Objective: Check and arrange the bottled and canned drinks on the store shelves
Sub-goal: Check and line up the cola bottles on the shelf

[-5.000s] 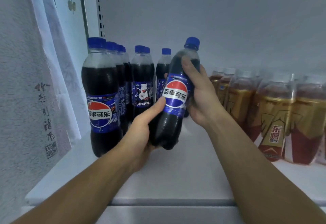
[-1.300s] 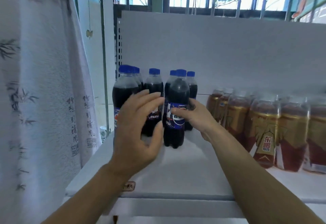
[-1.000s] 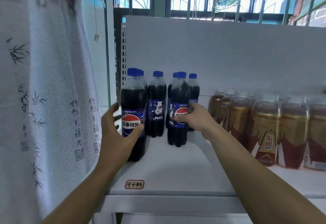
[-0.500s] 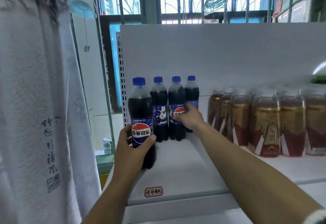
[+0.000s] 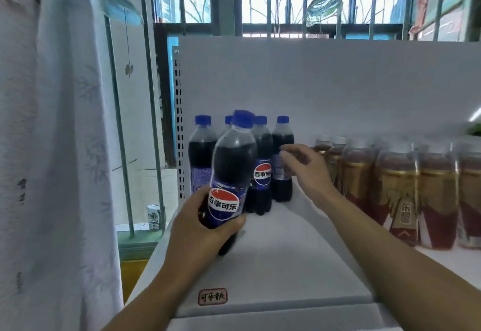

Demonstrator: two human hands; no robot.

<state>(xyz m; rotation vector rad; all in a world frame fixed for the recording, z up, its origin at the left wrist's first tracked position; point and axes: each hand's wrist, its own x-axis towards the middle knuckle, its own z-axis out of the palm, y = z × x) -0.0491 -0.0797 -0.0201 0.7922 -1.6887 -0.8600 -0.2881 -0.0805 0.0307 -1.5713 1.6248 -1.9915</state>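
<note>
While the left hand (image 5: pixel 205 229) grips the tilted front cola bottle (image 5: pixel 231 172) low, over the shelf (image 5: pixel 286 265) | head view | right hand (image 5: pixel 304 169) open, fingertips by the rear cola bottle (image 5: pixel 282 174) | risk: top-heavy bottle swings, toppling the 4 behind.

The person shows only as two arms and two hands, bare along every part in view. The left forearm (image 5: pixel 153 294) runs just left of the red-bordered label (image 5: pixel 212 297). It is lean and smooth and narrows toward the wrist. The left hand (image 5: pixel 197 229), above the label, shows its back, its knuckles and a broad thumb. The right forearm (image 5: pixel 390 260), up and to the right of the label, looks thicker where it nears the camera and tapers evenly to the wrist. The right hand (image 5: pixel 309 172), farthest above the label, has slim fingers, slightly blurred, and the nails are too soft to make out.
</note>
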